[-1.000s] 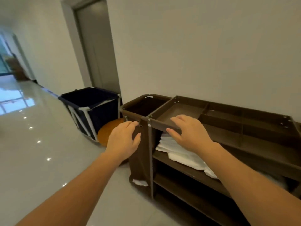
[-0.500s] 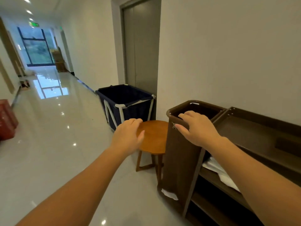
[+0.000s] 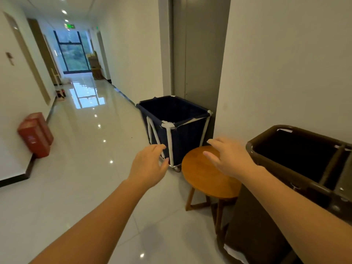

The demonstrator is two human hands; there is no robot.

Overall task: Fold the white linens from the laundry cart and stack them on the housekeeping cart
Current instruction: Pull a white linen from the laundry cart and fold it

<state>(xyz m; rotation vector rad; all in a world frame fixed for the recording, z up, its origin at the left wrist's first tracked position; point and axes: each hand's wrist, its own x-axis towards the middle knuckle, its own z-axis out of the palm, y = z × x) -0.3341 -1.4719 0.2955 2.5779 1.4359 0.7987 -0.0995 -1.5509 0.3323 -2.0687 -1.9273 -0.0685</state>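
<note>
Laundry cart (image 3: 188, 140), navy cloth on a white-wrapped frame, stands before the grey door (image 3: 198, 54). The round wooden stool (image 3: 205, 178) sits just beside the cart, between it and the brown housekeeping cart (image 3: 253, 151). Both hands are empty with fingers loosely spread, the left hand (image 3: 148, 166) before the cart's near corner and the right hand (image 3: 228, 159) over the stool; red boxes (image 3: 35, 134) sit well left of the cart.
</note>
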